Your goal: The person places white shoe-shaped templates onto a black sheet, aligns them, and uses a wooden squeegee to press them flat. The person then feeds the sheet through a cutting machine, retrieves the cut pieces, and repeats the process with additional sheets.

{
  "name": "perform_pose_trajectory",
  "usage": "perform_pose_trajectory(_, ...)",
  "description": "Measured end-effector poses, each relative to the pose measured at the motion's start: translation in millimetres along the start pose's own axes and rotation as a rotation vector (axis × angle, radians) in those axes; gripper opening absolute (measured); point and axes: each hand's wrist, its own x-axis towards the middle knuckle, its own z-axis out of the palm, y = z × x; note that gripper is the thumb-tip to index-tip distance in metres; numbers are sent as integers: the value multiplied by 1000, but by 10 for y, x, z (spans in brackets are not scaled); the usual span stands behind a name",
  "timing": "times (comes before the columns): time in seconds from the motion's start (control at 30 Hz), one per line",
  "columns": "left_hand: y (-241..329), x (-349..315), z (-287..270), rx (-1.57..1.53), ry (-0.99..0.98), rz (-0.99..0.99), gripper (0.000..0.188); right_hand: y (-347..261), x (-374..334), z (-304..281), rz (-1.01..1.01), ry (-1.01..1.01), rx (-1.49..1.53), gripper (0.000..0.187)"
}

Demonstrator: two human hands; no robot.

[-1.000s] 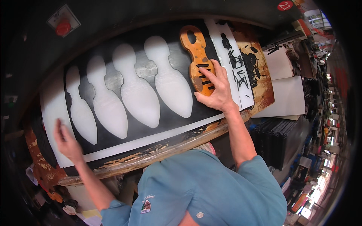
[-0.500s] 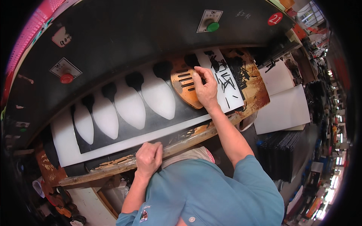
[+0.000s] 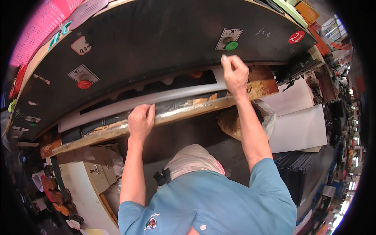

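Observation:
My right hand (image 3: 236,75) is raised just below a green push button (image 3: 231,46) on the black machine front, apart from it. Its fingers are curled in with nothing visible in them. Over the bench's front edge hovers my left hand (image 3: 141,120), closed, also with nothing showing in it. Behind it lies a white board (image 3: 137,98) with a black sheet (image 3: 188,81) on top, both largely hidden under the machine front. Only a sliver of the copper-coloured slotted plate (image 3: 196,74) shows there.
A red push button (image 3: 84,84) sits at the left of the black machine front (image 3: 156,39). The worn bench edge (image 3: 188,112) runs across below. At right are a plastic bag (image 3: 268,113), white sheets (image 3: 299,129) and stacked black sheets (image 3: 293,168); a cabinet (image 3: 84,184) stands lower left.
My right hand has let go of the slotted plate and risen toward the green button. My left hand has moved up and left, over the bench edge. The machine front now covers most of the black sheet.

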Motion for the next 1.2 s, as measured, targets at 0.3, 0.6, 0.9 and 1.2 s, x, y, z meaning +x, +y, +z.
perform_pose_trajectory(0.3,-22,165,79,70,-20,-92,31,376,-959,250,-2,-96,-323,25)
perform_pose_trajectory(0.6,10,89,53,120,-102,-85,27,325,-952,259,40,-126,-306,25)
perform_pose_trajectory(0.9,88,-98,22,112,-111,-70,25,389,-1103,131,108,-174,-237,25)
perform_pose_trajectory(1.2,498,-777,-192,89,-214,-89,22,-85,-1388,-354,435,-58,-53,24)
